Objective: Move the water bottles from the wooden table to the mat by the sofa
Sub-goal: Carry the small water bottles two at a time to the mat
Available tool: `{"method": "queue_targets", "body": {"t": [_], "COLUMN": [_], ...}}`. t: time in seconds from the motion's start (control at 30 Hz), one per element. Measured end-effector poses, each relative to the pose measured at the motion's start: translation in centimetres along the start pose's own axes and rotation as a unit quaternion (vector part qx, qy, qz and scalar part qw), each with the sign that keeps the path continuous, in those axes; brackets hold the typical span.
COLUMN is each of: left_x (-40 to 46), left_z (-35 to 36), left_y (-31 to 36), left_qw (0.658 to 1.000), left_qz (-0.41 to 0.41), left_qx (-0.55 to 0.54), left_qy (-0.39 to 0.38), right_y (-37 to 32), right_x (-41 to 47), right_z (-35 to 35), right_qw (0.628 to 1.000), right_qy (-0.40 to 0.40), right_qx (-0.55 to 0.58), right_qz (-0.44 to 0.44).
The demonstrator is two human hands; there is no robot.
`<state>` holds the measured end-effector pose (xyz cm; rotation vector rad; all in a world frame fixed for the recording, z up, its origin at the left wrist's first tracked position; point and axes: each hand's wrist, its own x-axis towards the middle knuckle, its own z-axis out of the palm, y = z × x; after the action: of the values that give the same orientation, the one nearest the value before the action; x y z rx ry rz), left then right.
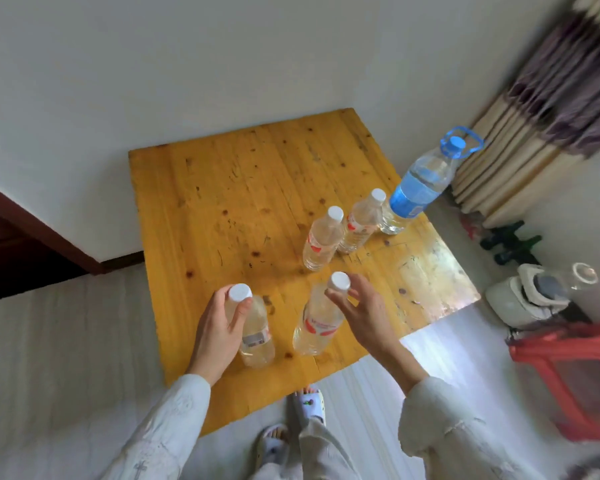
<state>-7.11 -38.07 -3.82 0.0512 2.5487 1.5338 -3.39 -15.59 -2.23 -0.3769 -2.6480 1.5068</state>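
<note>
Several clear water bottles with white caps stand on the yellow wooden table (222, 202). My left hand (219, 327) is wrapped around the neck of the near-left bottle (257, 341), thumb by its cap. My right hand (364, 317) pinches the neck of the near-right bottle (316, 327) just under the cap. Both bottles stand upright on the table. Farther back stand two more small bottles (323, 240) (361, 223), side by side. A large bottle with a blue label and blue handle (420, 185) is at the table's right edge.
A red plastic stool (568, 372) stands on the floor to the right, with a white appliance (523, 299) and dark green bottles (510, 240) behind it. A striped curtain (551, 105) hangs at the far right. White walls border the table. My slippered feet (291, 424) are by the near edge.
</note>
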Motion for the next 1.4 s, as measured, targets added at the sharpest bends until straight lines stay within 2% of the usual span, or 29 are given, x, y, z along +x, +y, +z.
{"method": "queue_targets", "body": {"t": [0.17,0.37,0.57,0.8,1.0,1.13,1.4], "left_x": [-1.3,-6.0,-15.7,-33.7,-50.3,-60.4,-78.9], "left_z": [2.9,10.0,18.3,26.6,32.3,35.6,41.9], "left_y": [3.6,9.4,13.9,17.4,18.7,19.8,21.1], "left_qw": [0.993,0.95,0.88,0.782,0.69,0.61,0.479], "left_qz": [0.073,0.177,0.256,0.325,0.353,0.371,0.383], "left_qx": [-0.021,-0.023,-0.027,-0.044,-0.058,-0.057,-0.052], "left_qy": [-0.086,-0.255,-0.399,-0.531,-0.629,-0.698,-0.788], "right_y": [1.2,3.4,5.4,7.0,8.3,8.1,8.8], "right_x": [-6.7,-17.8,-31.9,-52.3,-69.6,-79.2,-94.0], "right_z": [-3.7,-9.4,-14.7,-18.3,-20.1,-20.0,-20.5], "right_qw": [0.994,0.957,0.89,0.799,0.697,0.61,0.43], "right_qy": [0.096,0.267,0.425,0.556,0.648,0.711,0.818], "right_qx": [0.012,0.024,0.018,0.024,0.007,-0.004,-0.01], "right_qz": [0.058,0.114,0.165,0.227,0.307,0.349,0.382]}}
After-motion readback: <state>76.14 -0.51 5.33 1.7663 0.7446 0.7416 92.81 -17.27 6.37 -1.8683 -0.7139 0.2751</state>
